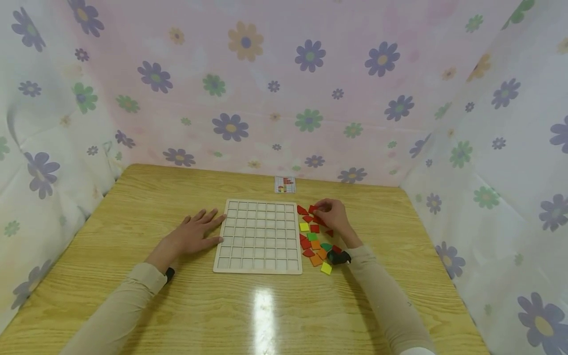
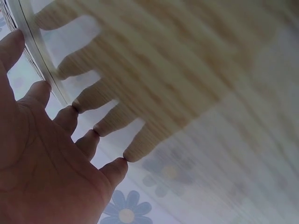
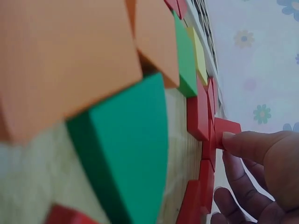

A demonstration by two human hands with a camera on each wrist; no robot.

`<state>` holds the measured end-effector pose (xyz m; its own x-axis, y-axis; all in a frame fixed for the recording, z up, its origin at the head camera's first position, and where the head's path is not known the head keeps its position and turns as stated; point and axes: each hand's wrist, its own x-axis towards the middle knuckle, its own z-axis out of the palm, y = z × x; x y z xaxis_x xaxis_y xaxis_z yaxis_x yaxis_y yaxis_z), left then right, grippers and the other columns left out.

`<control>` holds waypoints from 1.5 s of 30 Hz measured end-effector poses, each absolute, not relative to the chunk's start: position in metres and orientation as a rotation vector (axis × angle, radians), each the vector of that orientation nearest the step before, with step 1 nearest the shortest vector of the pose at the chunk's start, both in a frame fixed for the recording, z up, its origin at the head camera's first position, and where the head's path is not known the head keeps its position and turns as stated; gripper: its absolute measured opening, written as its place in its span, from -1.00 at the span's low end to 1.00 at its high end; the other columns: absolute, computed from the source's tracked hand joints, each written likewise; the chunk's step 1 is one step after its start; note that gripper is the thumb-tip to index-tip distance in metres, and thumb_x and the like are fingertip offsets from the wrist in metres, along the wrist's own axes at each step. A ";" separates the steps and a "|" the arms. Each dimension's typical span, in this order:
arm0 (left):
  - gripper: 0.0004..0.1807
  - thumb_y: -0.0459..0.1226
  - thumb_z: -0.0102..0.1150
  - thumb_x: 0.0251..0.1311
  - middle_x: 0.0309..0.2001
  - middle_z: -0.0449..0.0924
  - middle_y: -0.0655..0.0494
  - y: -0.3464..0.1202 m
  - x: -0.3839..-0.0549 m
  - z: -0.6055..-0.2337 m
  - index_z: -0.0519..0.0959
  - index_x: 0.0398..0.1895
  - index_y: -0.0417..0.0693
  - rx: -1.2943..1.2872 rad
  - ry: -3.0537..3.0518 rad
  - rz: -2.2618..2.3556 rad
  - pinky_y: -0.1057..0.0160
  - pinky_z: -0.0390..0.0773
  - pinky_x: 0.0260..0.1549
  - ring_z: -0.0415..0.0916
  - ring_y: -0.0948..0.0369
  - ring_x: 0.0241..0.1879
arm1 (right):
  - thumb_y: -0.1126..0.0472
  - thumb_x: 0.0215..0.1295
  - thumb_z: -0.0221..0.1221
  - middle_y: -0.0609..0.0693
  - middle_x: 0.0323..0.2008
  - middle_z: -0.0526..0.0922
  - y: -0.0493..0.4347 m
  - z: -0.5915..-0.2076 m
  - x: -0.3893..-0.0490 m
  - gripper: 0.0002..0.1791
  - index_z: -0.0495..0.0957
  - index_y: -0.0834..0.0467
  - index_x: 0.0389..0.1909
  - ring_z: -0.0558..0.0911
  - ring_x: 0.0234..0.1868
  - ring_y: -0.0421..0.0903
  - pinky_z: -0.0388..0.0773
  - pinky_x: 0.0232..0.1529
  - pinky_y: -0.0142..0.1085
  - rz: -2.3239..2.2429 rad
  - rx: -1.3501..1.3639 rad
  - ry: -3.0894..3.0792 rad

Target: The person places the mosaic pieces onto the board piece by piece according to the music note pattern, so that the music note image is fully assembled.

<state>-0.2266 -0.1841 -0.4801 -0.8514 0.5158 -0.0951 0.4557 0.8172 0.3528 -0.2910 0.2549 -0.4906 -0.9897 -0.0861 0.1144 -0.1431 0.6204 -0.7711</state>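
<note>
A square wooden grid board [image 1: 261, 236] lies on the table, its cells bare. My left hand [image 1: 193, 234] rests flat at the board's left edge with fingers spread; the left wrist view shows the palm [image 2: 51, 158] and fingertips on the shiny tabletop. To the right of the board, my right hand [image 1: 334, 216] pinches a red square tile [image 3: 227, 128] between thumb and fingers. Below that hand lie loose tiles: a yellow square [image 1: 303, 227], a green tile [image 1: 312, 236], orange squares [image 1: 316, 260] and several red ones. A dark green quarter-round tile [image 3: 133, 140] looms close in the right wrist view.
A small printed card [image 1: 285, 185] with a coloured pattern lies behind the board. Another yellow tile [image 1: 326, 268] sits at the pile's near end. Flowered cloth [image 1: 275, 88] walls off the table's back and both sides.
</note>
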 end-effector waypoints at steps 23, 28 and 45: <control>-0.19 0.13 0.04 0.48 0.60 -0.08 -0.30 -0.182 -0.230 -0.477 0.10 0.63 -0.04 0.727 2.749 0.549 -0.57 -0.13 0.32 -0.21 -0.41 0.54 | 0.30 0.43 0.25 0.21 -0.24 0.71 0.215 -0.490 -0.266 -0.85 0.67 0.31 -0.11 0.59 -0.43 -0.11 0.52 -0.41 -0.38 1.422 0.185 -2.666; -0.20 0.11 0.05 0.48 0.59 -0.06 -0.32 -0.181 -0.229 -0.475 0.12 0.62 -0.06 0.732 2.756 0.548 -0.59 -0.11 0.30 -0.19 -0.43 0.53 | 0.31 0.44 0.23 0.21 -0.25 0.71 0.208 -0.491 -0.262 -0.89 0.63 0.30 -0.15 0.63 -0.33 0.00 0.52 -0.34 -0.38 1.483 0.229 -2.664; -0.20 0.12 0.05 0.47 0.60 -0.04 -0.29 -0.180 -0.227 -0.477 0.13 0.62 -0.01 0.720 2.775 0.525 -0.57 -0.08 0.31 -0.16 -0.41 0.54 | 0.35 0.38 0.24 0.17 -0.26 0.71 0.187 -0.493 -0.248 -0.83 0.68 0.29 -0.07 0.62 -0.33 -0.06 0.56 -0.30 -0.35 1.568 0.360 -2.695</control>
